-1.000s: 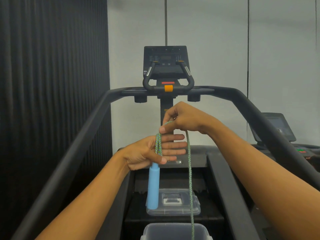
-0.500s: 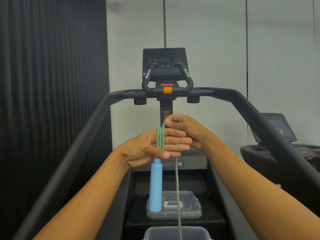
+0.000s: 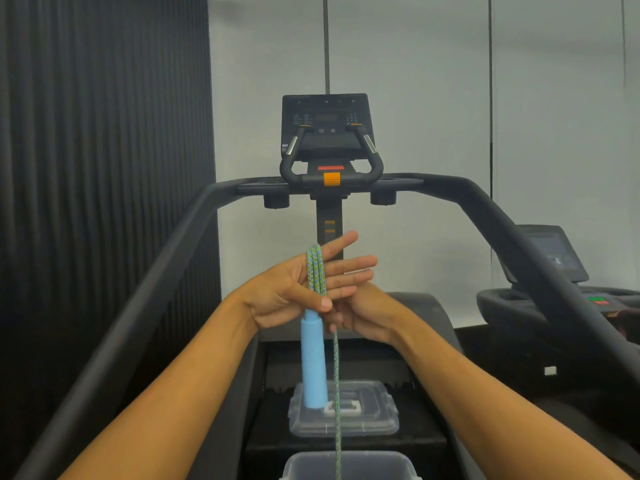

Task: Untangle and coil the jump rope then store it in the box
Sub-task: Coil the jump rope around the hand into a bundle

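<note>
1. Green-and-blue braided jump rope (image 3: 316, 271), centre frame: we hold its loops across our left hand (image 3: 298, 292), thumb pinning them, fingers extended.
2. Light blue cylindrical handle (image 3: 313, 362): hangs below that hand.
3. Right hand (image 3: 363, 315): pinches the trailing strand.
4. Clear plastic box (image 3: 346, 465): bottom centre; strand reaches it.

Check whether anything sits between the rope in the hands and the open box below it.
Nothing visible does. The rope is wound over the left hand, its free strand runs through the right hand straight down into the open box. The lid lies beyond the box, aside.
</note>
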